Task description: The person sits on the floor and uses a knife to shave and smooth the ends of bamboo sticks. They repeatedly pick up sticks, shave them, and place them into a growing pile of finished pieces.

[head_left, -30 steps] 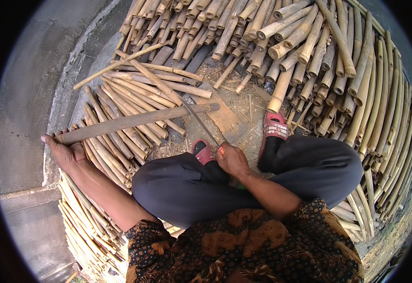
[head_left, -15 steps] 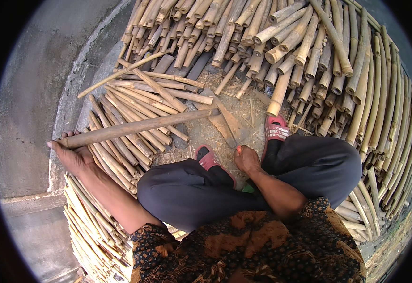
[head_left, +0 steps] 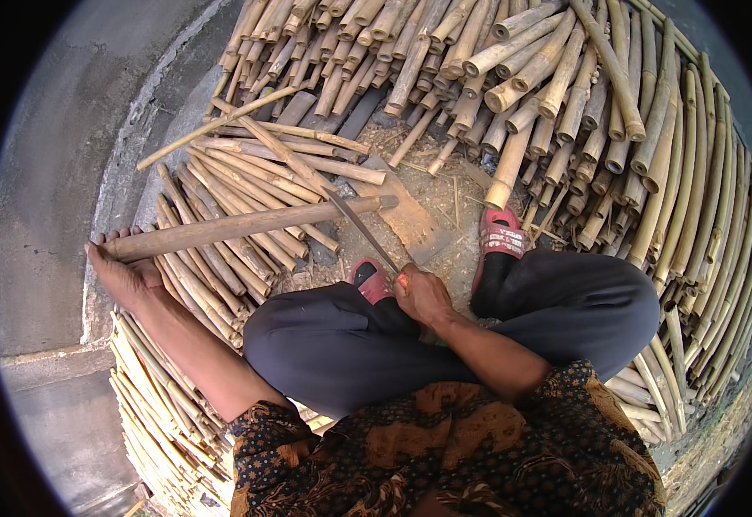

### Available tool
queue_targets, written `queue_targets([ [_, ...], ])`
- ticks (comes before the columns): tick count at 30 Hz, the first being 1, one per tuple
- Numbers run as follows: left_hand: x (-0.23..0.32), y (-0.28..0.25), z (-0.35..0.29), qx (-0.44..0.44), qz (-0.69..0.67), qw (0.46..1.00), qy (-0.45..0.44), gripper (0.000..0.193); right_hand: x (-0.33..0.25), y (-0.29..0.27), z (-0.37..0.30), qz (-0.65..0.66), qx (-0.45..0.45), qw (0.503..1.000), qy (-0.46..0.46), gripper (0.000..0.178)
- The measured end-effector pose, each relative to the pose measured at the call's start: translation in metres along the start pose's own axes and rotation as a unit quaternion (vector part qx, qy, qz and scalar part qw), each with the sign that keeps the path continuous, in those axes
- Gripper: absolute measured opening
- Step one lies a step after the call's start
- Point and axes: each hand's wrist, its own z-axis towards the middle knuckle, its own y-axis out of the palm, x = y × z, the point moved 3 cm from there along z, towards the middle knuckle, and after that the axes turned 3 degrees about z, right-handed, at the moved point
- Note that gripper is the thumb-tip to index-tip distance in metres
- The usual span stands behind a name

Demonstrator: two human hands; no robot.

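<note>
Dozens of bamboo poles stacked ahead and right — more splayed at left beneath one held bamboo length. Gripped at its left end between thumb and fingers of the left hand; crossed farther along by a narrow blade — handle clenched in the right hand.

Soft, even daylight, with dark shadows in the gaps between stacked bamboo poles. Fisheye view inside a black border; poles bow strongly at right. The middle looks fairly sharp.
</note>
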Motion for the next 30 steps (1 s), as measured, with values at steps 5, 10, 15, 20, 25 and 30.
queue_targets([
  [5,-0.003,0.006,-0.003,0.050,0.002,0.999,0.003,0.046,0.014,0.003,0.002,0.036,0.070,0.984,0.157,0.034],
  [10,-0.007,0.006,0.001,0.035,-0.001,0.999,-0.008,0.032,0.008,0.004,0.002,0.005,0.046,0.997,0.064,0.035],
  [15,-0.006,0.009,0.002,-0.025,-0.014,0.999,0.014,0.037,0.019,-0.007,0.002,-0.023,0.116,0.977,0.174,0.035],
  [20,-0.008,0.041,-0.022,-0.107,-0.059,0.992,-0.030,0.055,0.031,0.003,0.012,-0.022,0.036,0.990,0.132,0.037],
  [25,-0.070,0.066,-0.066,-0.316,0.076,0.934,-0.147,0.107,0.046,0.002,0.023,-0.060,0.061,0.988,0.127,0.036],
  [30,-0.179,0.057,-0.100,-0.404,0.220,0.861,-0.216,0.086,0.075,0.004,0.029,-0.040,0.051,0.987,0.144,0.036],
])
